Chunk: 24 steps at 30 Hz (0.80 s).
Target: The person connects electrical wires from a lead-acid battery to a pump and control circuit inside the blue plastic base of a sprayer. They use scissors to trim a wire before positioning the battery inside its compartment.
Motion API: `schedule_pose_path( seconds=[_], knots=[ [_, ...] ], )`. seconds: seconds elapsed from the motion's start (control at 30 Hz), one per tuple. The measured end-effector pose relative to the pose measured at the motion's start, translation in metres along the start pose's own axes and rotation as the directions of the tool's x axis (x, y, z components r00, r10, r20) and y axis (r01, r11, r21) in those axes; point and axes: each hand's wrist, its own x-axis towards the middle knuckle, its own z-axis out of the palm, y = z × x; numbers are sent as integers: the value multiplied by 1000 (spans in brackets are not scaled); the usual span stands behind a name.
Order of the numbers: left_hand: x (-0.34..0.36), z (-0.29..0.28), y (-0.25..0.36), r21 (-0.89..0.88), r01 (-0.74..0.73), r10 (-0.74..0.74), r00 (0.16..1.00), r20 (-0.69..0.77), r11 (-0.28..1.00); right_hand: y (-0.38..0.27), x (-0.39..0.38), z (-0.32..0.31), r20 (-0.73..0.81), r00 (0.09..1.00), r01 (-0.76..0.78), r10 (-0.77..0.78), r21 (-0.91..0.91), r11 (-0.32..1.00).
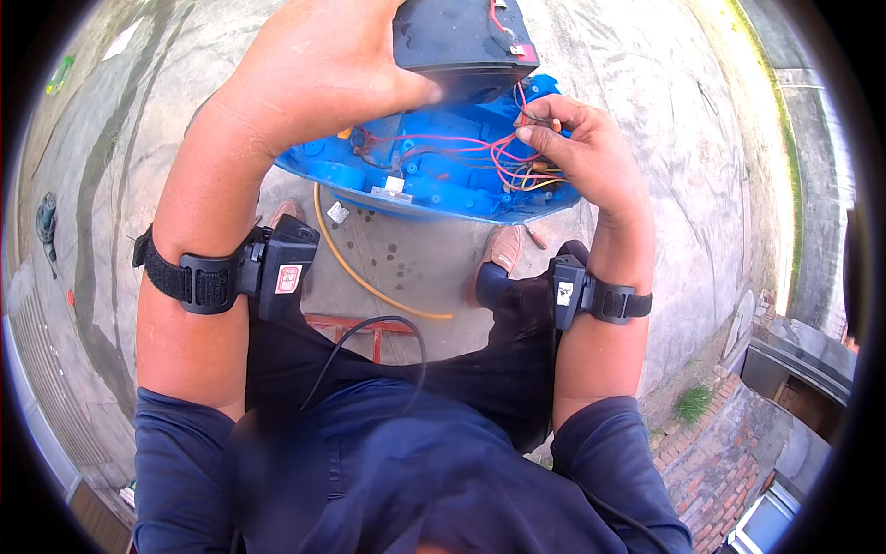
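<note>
an outdoor yard beside a building: bare stained concrete ground (646, 111), a brick paving strip (711, 462), a grass verge (766, 92), daylight.

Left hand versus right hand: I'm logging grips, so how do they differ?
The left hand wraps broadly around a black battery block, raised; the right hand pinches thin red wires with its fingertips, lower, at the blue plastic shell. Both wear black wrist straps with small devices.

Person seen from above: dark navy short-sleeved shirt, dark trousers, brown shoes (499, 260). Each wrist carries a black strap with a boxy black device; a thin black cable (369, 343) crosses the lap.
</note>
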Motion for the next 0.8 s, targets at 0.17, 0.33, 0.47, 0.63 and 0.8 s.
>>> schedule_pose_path(
  seconds=[0.17,0.33,0.47,0.63,0.8],
  knots=[
    [0,-1,0,25,-3,3,1000,-14,1000,-1,-1,1,4,1000,4,-4,7,1000],
    [1,2,-2,19,-34,35,999,-27,999,1,0,0,-3,1000,10,-10,4,1000],
    [10,7,-23,-44,-20,20,1000,7,999,-2,-1,2,-2,1000,-2,2,18,1000],
    [10,8,-23,-28,-18,18,1000,7,999,-1,0,1,12,1000,15,-15,5,1000],
    [7,5,-14,-7,-12,12,1000,-10,1000,-1,0,1,6,1000,8,-8,-9,1000]
  ],
)
